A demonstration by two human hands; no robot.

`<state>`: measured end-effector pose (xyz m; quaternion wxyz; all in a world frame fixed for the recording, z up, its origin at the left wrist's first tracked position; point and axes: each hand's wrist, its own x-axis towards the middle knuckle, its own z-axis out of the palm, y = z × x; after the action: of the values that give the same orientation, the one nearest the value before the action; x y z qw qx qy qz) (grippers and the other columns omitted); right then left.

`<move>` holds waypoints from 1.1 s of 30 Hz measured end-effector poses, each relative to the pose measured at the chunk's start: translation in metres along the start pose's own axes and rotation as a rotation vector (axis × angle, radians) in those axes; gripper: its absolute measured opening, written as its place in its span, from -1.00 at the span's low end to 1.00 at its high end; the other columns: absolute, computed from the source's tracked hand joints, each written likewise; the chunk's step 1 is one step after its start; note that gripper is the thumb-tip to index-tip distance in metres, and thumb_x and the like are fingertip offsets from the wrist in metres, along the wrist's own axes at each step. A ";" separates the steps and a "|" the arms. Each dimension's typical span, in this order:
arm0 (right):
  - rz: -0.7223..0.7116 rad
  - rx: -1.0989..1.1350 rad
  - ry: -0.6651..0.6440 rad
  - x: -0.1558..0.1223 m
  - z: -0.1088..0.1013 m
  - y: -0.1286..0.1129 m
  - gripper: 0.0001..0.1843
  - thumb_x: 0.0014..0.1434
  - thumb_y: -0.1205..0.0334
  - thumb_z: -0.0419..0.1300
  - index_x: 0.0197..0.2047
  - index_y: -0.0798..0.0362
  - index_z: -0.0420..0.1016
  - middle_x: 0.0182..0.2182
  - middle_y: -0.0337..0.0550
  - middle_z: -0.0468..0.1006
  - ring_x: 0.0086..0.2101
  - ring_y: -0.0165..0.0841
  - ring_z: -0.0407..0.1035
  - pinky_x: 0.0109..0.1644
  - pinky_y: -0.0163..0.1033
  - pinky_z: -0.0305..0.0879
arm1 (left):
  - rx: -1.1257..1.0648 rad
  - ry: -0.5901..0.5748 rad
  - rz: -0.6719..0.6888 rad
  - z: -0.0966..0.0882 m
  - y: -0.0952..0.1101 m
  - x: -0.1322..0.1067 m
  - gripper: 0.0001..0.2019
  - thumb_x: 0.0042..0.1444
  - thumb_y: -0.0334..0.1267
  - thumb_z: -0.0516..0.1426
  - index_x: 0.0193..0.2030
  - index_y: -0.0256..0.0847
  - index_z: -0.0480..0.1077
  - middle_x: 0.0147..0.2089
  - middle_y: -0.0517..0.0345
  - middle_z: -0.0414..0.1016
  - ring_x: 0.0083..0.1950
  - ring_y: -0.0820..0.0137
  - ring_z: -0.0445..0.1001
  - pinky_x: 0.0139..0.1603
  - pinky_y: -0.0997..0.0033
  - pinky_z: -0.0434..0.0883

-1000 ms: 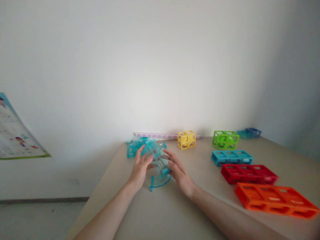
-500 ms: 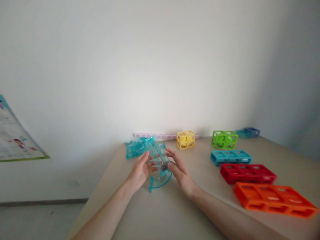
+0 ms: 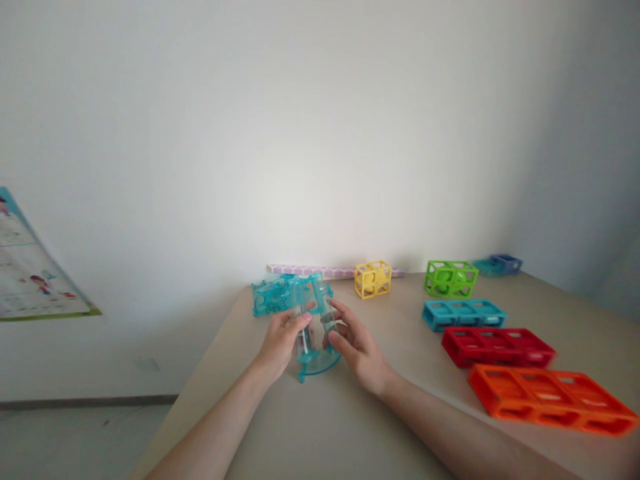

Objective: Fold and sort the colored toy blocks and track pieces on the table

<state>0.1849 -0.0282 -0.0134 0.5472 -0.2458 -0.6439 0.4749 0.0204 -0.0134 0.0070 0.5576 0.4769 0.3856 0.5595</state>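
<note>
My left hand [image 3: 281, 340] is closed on a clear tube with teal ends [image 3: 305, 337], held nearly upright with its lower end over a curved piece. My right hand [image 3: 357, 347] grips a second clear teal tube [image 3: 325, 310], which leans to the left at its top. A narrow gap separates the two tubes. Below them a clear curved piece with a teal rim [image 3: 323, 365] lies on the table. Just behind my hands rests a pile of teal transparent parts [image 3: 273, 297], partly covered by the tubes.
At the back stand a yellow frame block [image 3: 373, 279] and a green one [image 3: 451, 279]. Blue [image 3: 464, 314], red [image 3: 499, 347] and orange [image 3: 553, 399] frame blocks line the right side. A patterned purple strip [image 3: 335, 273] runs along the wall. A dark blue container [image 3: 507, 263] sits in the far corner.
The tubes, close together and slanted before, are now apart, one in each hand. The left one has turned nearly upright. The blocks stay where they were.
</note>
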 end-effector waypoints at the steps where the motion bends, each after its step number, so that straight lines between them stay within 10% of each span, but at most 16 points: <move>1: -0.011 -0.009 0.042 0.001 -0.001 0.001 -0.44 0.23 0.12 0.14 0.27 -0.13 0.11 -0.11 -0.13 0.32 -0.31 -0.39 0.38 -0.22 -0.21 0.37 | 0.002 0.021 0.019 0.000 0.001 0.000 -0.60 -0.06 -0.08 0.29 -0.12 -0.29 0.46 -0.55 0.29 0.39 -0.60 0.49 0.36 -0.59 0.47 0.40; 9: -0.088 -0.164 0.442 0.005 -0.009 0.005 -0.38 0.32 0.02 0.01 0.36 -0.08 -0.10 -0.21 -0.12 0.43 -0.19 -0.29 0.42 -0.05 -0.06 0.37 | -0.074 0.169 0.137 0.003 0.007 0.005 -0.65 -0.08 -0.01 0.28 -0.44 -0.24 0.32 -0.55 0.32 0.33 -0.57 0.56 0.32 -0.59 0.56 0.36; 20: -0.102 -0.358 -0.133 -0.003 0.004 -0.012 -0.46 0.30 0.20 0.08 0.32 -0.14 0.12 -0.07 -0.09 0.29 -0.08 -0.31 0.35 0.00 -0.14 0.42 | -0.035 0.013 0.119 0.004 -0.003 -0.001 -0.68 -0.06 -0.11 0.30 -0.22 -0.26 0.45 -0.41 0.21 0.50 -0.43 0.48 0.47 -0.38 0.49 0.45; 33: -0.119 -0.361 -0.044 -0.002 0.000 -0.009 -0.59 0.30 0.17 0.09 0.21 -0.11 0.30 -0.09 -0.10 0.32 -0.17 -0.36 0.35 -0.20 -0.27 0.46 | -0.041 -0.060 0.077 0.007 0.001 -0.006 -0.42 0.01 -0.12 0.28 0.18 -0.10 0.26 -0.11 0.05 0.57 -0.20 0.31 0.57 -0.32 0.44 0.48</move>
<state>0.1874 -0.0340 -0.0064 0.5071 -0.2910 -0.7438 0.3239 0.0267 -0.0201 0.0091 0.5567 0.4964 0.3387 0.5736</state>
